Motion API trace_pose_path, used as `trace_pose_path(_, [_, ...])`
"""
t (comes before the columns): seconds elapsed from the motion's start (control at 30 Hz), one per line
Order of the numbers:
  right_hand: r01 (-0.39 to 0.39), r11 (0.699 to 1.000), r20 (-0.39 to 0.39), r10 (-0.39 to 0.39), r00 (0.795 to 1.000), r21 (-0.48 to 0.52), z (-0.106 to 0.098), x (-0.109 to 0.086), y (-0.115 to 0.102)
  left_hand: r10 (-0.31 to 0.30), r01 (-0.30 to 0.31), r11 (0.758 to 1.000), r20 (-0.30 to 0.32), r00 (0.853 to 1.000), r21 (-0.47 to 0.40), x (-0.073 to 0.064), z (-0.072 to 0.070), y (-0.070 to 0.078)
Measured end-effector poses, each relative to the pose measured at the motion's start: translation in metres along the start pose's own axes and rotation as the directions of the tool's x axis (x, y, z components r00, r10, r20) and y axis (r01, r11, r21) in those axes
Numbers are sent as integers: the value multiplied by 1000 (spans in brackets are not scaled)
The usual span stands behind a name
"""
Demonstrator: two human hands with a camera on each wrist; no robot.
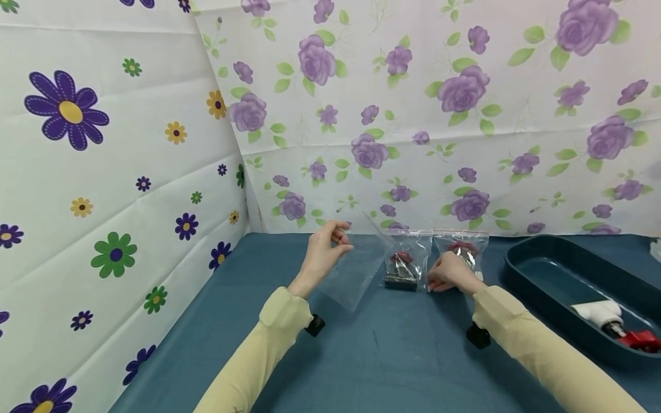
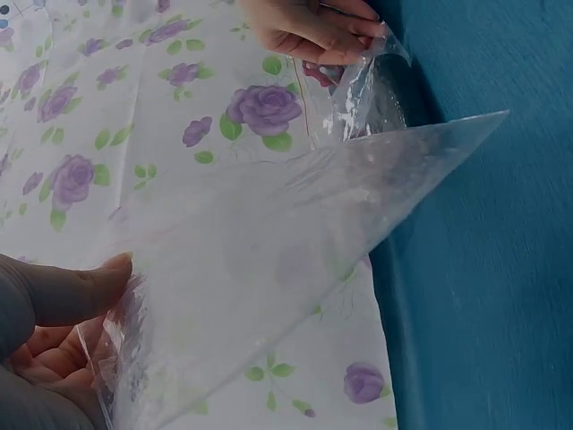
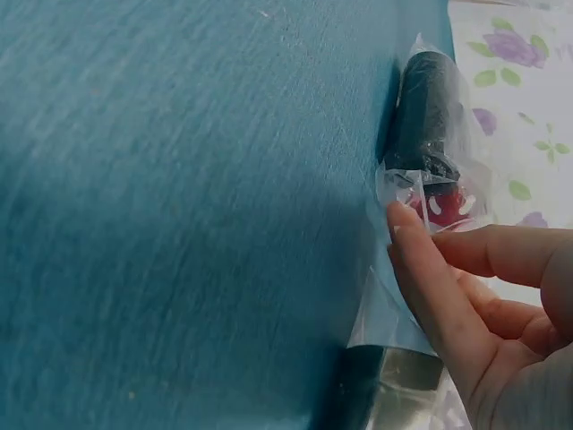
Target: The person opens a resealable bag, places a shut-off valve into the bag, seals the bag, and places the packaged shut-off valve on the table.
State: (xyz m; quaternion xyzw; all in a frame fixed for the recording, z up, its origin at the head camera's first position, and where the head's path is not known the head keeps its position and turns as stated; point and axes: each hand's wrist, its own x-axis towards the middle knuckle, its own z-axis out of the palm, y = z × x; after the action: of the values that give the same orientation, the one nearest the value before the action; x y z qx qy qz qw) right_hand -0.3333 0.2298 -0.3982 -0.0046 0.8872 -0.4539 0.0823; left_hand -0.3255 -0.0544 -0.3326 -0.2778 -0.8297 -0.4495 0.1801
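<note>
My left hand holds a clear plastic bag by its edge; the flat sheet hangs with one corner pointing down. In the left wrist view the bag spreads out from between thumb and fingers. On the table, a bagged valve with a red handwheel and dark body stands at the back. Right of it sits another bagged valve with a red handwheel, partly hidden by my right hand. My right fingertips pinch clear film at a lower corner between the two bags.
A dark blue-green tray at the right holds a white pipe fitting and a red-handled part. Flowered cloth hangs behind the blue-covered table and along the left side.
</note>
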Motion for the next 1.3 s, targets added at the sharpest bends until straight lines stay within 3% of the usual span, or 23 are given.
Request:
trace_pose_path(0.37, [7, 998, 0, -7, 1000, 58, -13, -12, -7, 5, -6, 995, -5, 1000, -103, 1, 17, 10])
trace_pose_path(0.5, [61, 993, -26, -59, 998, 97, -19, -19, -9, 32, -32, 988, -8, 999, -153, 1, 26, 13])
trace_pose_path(0.63, [131, 968, -62, -120, 991, 214, -23, -27, -8, 54, -57, 973, -21, 998, -223, 2, 36, 16])
trace_pose_path(0.73, [194, 914, -87, -174, 981, 357, -27, -30, -6, 53, -61, 951, -36, 998, -302, 2, 44, 21])
trace_pose_path(0.77, [249, 867, -87, -234, 968, 432, -29, -22, 4, 55, -64, 943, -40, 998, -328, 2, 46, 23])
trace_pose_path(0.83, [298, 809, -105, -285, 953, 507, -33, -25, 5, 61, -73, 923, -43, 997, -377, 1, 50, 27])
trace_pose_path(0.87, [328, 747, -103, -332, 938, 577, -36, -18, 14, 65, -77, 917, -44, 997, -392, 0, 50, 31])
trace_pose_path(0.97, [343, 667, -116, -361, 925, 661, -44, -24, 12, 77, -84, 900, -35, 996, -427, -4, 51, 44])
trace_pose_path(1.0, [326, 686, -129, -323, 938, 651, -46, -35, 0, 78, -84, 897, -32, 996, -433, -5, 51, 49])
trace_pose_path(1.07, [308, 666, -131, -302, 944, 679, -50, -40, -3, 78, -83, 897, -28, 997, -435, -8, 51, 57])
trace_pose_path(1.1, [289, 694, -136, -269, 954, 659, -52, -51, -14, 80, -84, 896, -26, 996, -436, -8, 52, 59])
trace_pose_path(1.3, [266, 710, -98, -269, 958, 652, -60, -61, -19, 57, -53, 899, -4, 998, -434, -11, 59, 63])
